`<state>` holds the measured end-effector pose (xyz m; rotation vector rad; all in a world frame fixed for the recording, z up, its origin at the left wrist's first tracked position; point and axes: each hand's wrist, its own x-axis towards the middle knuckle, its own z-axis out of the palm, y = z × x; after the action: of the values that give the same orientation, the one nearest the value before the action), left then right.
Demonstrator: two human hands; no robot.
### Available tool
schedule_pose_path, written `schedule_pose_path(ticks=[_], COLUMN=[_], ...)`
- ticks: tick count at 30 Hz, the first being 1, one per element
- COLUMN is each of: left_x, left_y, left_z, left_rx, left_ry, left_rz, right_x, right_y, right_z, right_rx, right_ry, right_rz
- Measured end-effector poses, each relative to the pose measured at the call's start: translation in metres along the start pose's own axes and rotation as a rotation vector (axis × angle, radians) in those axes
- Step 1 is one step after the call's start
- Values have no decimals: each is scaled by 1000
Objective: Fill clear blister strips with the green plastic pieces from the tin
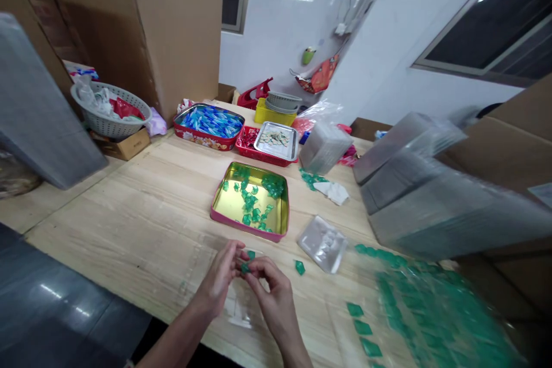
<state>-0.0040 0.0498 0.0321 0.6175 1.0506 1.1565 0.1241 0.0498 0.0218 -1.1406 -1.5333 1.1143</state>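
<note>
My left hand [223,278] and my right hand [271,283] meet above the front of the wooden table, fingers closed. Between their fingertips is a small, faceted green plastic piece [245,268], pinched by the right hand and held from the left side by the other. A second green piece [250,255] shows just behind the fingers; what supports it is hidden. Beyond the hands, a pink-rimmed tin tray [224,219] holds loose green pieces. One more green gem-like piece [299,267] lies right of my hands, near a clear plastic tray [317,241].
Green pieces in clear sheets [422,299] cover the right side, partly blurred. Stacked clear plastic trays [405,190] stand behind them. At the back are a tin of blue pieces [209,121], a metal tray [282,132] on a red basket, and a grey basket [112,123].
</note>
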Motion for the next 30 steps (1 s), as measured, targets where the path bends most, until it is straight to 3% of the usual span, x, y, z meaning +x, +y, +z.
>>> schedule_pose_path(ticks=[3, 5, 14, 22, 30], left_x=[-2, -2, -3, -1, -2], left_y=[-1, -2, 6, 5, 5], left_z=[-5, -7, -2, -5, -2], left_rx=[252, 364, 97, -8, 127], left_ry=[25, 5, -97, -161, -100], left_rz=[231, 288, 7, -5, -23], right_x=[0, -1, -4, -2, -1], right_y=[6, 8, 11, 10, 11], right_z=[-5, -6, -7, -8, -15], right_rx=[226, 341, 461, 510, 477], right_ry=[23, 31, -17, -101, -23], right_rz=[136, 189, 248, 240, 276])
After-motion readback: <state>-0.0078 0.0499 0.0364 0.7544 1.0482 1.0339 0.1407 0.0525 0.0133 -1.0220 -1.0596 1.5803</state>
